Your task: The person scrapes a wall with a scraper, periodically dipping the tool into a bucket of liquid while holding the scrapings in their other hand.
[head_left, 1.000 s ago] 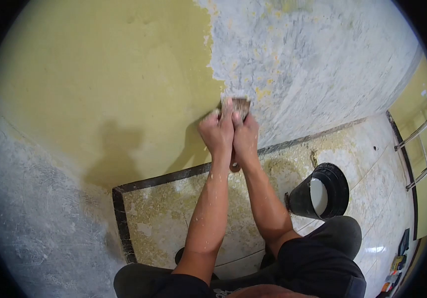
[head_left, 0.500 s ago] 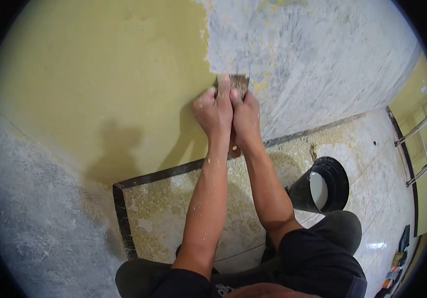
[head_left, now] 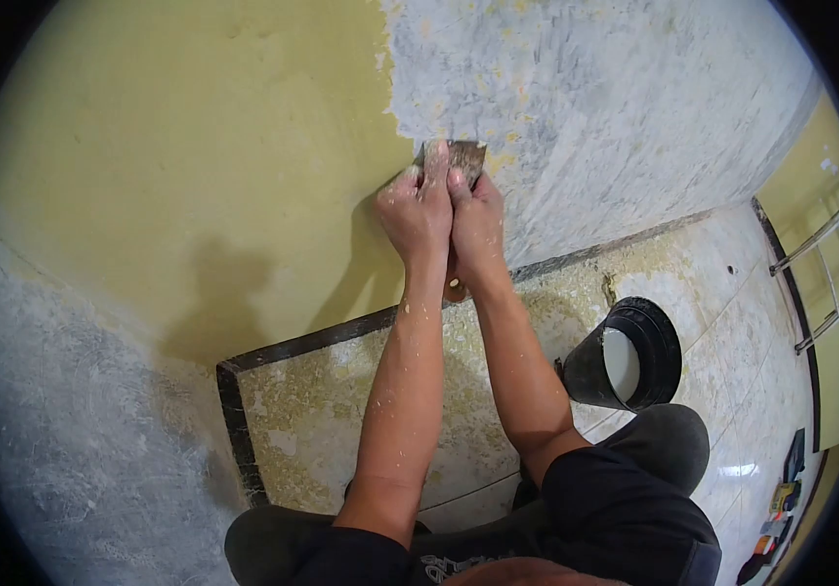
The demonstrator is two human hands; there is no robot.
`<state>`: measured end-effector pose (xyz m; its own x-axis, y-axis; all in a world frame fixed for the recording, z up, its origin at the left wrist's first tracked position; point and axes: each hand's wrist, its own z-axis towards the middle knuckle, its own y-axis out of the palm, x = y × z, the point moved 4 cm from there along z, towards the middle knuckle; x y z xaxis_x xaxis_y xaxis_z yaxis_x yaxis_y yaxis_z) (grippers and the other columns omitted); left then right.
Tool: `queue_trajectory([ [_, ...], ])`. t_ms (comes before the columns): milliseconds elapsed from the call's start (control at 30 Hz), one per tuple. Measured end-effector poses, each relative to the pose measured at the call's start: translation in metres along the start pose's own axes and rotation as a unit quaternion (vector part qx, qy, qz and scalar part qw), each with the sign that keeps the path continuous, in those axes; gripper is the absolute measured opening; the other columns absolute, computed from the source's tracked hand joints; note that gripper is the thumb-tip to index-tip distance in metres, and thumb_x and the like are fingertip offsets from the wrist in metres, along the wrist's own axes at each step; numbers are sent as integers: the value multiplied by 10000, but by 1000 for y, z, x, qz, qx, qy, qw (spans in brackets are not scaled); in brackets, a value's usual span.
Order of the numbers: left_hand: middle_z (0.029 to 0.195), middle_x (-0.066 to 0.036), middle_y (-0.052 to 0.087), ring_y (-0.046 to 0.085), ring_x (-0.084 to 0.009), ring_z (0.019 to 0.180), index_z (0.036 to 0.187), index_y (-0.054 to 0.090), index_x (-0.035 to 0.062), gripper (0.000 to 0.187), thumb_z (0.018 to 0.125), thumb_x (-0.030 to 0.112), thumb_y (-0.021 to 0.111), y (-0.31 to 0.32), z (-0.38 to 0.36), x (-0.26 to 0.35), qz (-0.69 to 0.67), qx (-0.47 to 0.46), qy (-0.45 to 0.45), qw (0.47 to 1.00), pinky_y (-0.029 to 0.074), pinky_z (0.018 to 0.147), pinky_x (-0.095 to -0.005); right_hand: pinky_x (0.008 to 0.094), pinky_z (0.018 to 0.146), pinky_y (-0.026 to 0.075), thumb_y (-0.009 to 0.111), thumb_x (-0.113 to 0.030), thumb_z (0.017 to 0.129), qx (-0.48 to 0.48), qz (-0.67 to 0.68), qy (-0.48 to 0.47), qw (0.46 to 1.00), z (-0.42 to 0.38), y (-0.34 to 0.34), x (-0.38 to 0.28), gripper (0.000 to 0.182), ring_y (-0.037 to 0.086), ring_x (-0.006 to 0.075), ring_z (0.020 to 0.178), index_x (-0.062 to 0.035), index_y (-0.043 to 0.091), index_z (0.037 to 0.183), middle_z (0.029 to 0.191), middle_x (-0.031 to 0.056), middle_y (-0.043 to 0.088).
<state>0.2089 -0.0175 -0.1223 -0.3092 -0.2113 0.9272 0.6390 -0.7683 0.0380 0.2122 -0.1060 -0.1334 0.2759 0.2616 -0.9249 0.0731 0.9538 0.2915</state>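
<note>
A scraper with a wide metal blade is held in both hands, its blade against the wall at the edge between yellow paint and bare grey-white plaster. My left hand is closed around it, thumb stretched up along the blade. Pressed beside it, my right hand grips the scraper too, its thumb on the lower blade. The handle end with a hole shows below the hands. Pale flakes stick to both hands and forearms.
A black bucket with whitish liquid stands on the tiled floor, right of my right forearm. Paint scraps cover the floor by the dark skirting. A metal ladder is at the right edge, with assorted items lower down.
The wall's paint edge, the bucket and the floor sit slightly further left and up in view. Both hands still grip the scraper, almost unchanged in pose.
</note>
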Motion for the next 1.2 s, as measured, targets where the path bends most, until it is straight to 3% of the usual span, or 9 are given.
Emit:
queue_trajectory([
  [133,545,-211,572,539,-334,480,635,615,-68,606,836,500,680,-10,-20,-31,89,13,0,996,418,527,-418,340,760,473,514,-112,950,37,-30,37,998,-20,-10,38,208,566,149,809,51,604,1044,902,115,662],
  [233,542,-202,574,532,-299,471,640,616,-72,612,835,504,682,-10,-22,-41,105,-12,-76,991,422,530,-414,339,768,475,522,-109,940,42,-9,83,996,-18,-13,44,205,576,152,820,48,616,1032,893,117,664],
  [300,508,-72,547,443,-109,505,641,619,-72,539,826,420,740,-7,-12,-25,39,20,-43,998,404,504,-357,341,754,473,520,-104,939,31,-63,52,996,-14,-9,18,197,567,155,798,49,616,1018,884,118,662],
  [433,525,-64,566,463,-105,522,658,632,-74,528,826,414,743,-6,-2,8,-21,17,-61,998,416,514,-350,346,730,466,515,-108,942,2,22,7,1000,1,5,3,204,545,155,769,57,600,1027,872,125,659],
  [533,485,-131,525,439,-161,460,621,597,-67,575,856,449,695,-14,-15,-4,62,39,-19,997,398,498,-369,338,743,469,509,-97,951,5,-34,-2,999,-10,-1,20,195,553,149,787,52,601,1036,898,108,656],
  [633,526,-67,549,444,-105,525,658,614,-62,530,888,412,678,-17,-39,-47,-1,28,-105,994,404,514,-337,326,746,470,513,-103,956,-3,27,66,997,-25,-13,62,191,558,142,790,43,604,1041,903,96,655],
  [733,707,-29,627,508,-79,681,821,665,-64,440,940,357,627,-18,-61,-75,-173,-15,-164,971,447,611,-298,319,734,471,519,-114,961,-9,14,90,996,-33,-17,82,192,558,135,786,40,598,1044,899,84,655],
  [833,809,-59,669,567,-112,723,905,700,-37,420,930,379,642,-24,-70,-93,-125,-36,-185,974,469,655,-286,320,726,471,521,-120,964,-13,-25,70,997,-35,-19,88,191,557,138,782,38,594,1043,890,81,653],
  [1200,684,-26,605,497,-98,629,781,665,-42,441,911,379,675,-19,-78,-96,-121,-7,-221,968,429,570,-288,317,740,475,510,-125,974,-53,-38,48,997,-36,-24,78,188,552,137,809,33,571,1056,912,77,639],
])
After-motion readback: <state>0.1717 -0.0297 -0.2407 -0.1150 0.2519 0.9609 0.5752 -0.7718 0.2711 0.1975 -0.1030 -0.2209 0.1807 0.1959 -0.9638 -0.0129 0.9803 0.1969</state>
